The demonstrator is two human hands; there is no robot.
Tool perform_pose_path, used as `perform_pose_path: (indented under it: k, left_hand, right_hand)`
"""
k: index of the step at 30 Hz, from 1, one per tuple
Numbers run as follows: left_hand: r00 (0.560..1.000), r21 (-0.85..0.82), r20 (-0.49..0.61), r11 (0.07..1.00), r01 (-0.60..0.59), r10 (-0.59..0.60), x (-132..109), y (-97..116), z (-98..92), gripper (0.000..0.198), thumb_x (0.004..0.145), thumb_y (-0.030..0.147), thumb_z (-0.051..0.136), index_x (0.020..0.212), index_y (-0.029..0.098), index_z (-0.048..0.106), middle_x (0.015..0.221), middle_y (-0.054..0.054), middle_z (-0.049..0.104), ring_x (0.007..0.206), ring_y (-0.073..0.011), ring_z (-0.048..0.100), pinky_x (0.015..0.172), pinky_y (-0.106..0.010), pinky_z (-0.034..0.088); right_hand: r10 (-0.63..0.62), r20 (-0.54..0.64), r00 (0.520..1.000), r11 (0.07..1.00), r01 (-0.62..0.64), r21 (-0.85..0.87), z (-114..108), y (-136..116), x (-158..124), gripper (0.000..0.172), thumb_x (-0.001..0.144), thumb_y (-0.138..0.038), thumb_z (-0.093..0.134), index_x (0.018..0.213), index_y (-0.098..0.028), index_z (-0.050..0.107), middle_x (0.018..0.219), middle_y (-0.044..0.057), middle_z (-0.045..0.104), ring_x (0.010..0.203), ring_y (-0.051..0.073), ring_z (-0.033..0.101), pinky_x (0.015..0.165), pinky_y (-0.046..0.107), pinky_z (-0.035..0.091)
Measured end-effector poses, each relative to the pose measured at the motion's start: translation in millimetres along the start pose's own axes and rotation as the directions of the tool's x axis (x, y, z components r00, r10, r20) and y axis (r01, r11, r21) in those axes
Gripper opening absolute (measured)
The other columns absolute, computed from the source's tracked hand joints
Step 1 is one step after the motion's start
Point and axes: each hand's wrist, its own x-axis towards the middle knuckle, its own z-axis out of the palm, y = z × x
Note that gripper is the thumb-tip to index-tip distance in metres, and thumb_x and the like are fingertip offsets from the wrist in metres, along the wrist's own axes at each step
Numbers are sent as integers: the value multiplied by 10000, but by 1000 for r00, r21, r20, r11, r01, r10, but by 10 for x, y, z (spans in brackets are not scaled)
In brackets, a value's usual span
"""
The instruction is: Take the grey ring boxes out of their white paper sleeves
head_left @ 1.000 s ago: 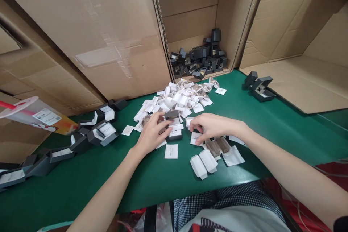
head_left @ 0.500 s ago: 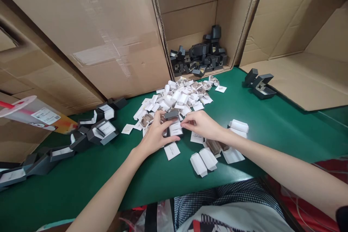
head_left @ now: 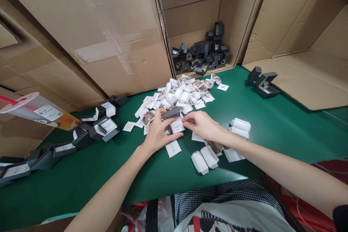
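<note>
My left hand (head_left: 158, 129) is wrapped round a small black jewellery box (head_left: 173, 112), fingers at its far left and thumb along its near side. The box's lid stands up, and a folded white insert (head_left: 177, 125) shows inside it. My right hand (head_left: 201, 125) is closed in a pinch at the right edge of the insert; its fingertips partly hide what they grip. Just below the box lies a white printed card (head_left: 173, 148). Nearer to me are two joined white paper inserts (head_left: 205, 159), with more white inserts (head_left: 239, 128) beyond my right forearm.
A heap of white inserts and cards (head_left: 181, 94) lies behind my hands. Several open black boxes (head_left: 104, 127) line the left side, beside a drink cup (head_left: 46, 112). A cardboard carton (head_left: 195, 18) holds more black boxes; two others (head_left: 265, 84) sit at right.
Both hands stay at the black box, with the right fingertips still pinched at the insert's edge. The whole view has shifted slightly; little else differs.
</note>
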Motion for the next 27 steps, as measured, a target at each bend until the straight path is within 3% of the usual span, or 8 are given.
perform_pose_path:
  k: [2, 11, 20, 27]
  left_hand:
    - [1000, -14, -2, 1000, 10, -10, -1, -5, 12, 441, 741, 448, 704, 1105, 208, 642, 1170, -118, 361, 1156, -298, 426, 750, -361, 548]
    - [1000, -45, 19, 999, 16, -15, -2, 5, 12, 429, 754, 437, 693, 1102, 193, 637, 1188, -124, 349, 1170, -302, 431, 769, -369, 555]
    - [999, -48, 37, 999, 15, -13, -4, 23, 15, 462, 771, 425, 679, 1169, 210, 589, 1195, -123, 365, 1162, -294, 430, 796, -379, 548]
    - [996, -55, 68, 997, 53, -49, -2, 55, -4, 388, 774, 440, 668, 1064, 206, 560, 1170, -99, 336, 921, -186, 517, 714, -322, 544]
  right_hand:
    - [-15, -3, 1000, 1000, 15, -1, 18, 1, -6, 194, 817, -146, 548, 914, -155, 716, 917, 77, 735, 821, 210, 662, 692, 286, 472]
    - [36, 65, 997, 954, -53, 295, 64, 37, 65, 190, 815, -191, 544, 885, -136, 712, 774, 51, 712, 638, 141, 601, 599, 254, 462]
    - [16, -47, 999, 1000, -15, 16, 33, -16, 58, 211, 802, -261, 568, 658, -154, 680, 618, 17, 660, 560, 130, 520, 532, 248, 362]
    - [8, -51, 999, 1000, -9, -12, 39, 17, 59, 183, 798, -267, 591, 649, -167, 628, 610, 3, 627, 559, 121, 512, 531, 240, 341]
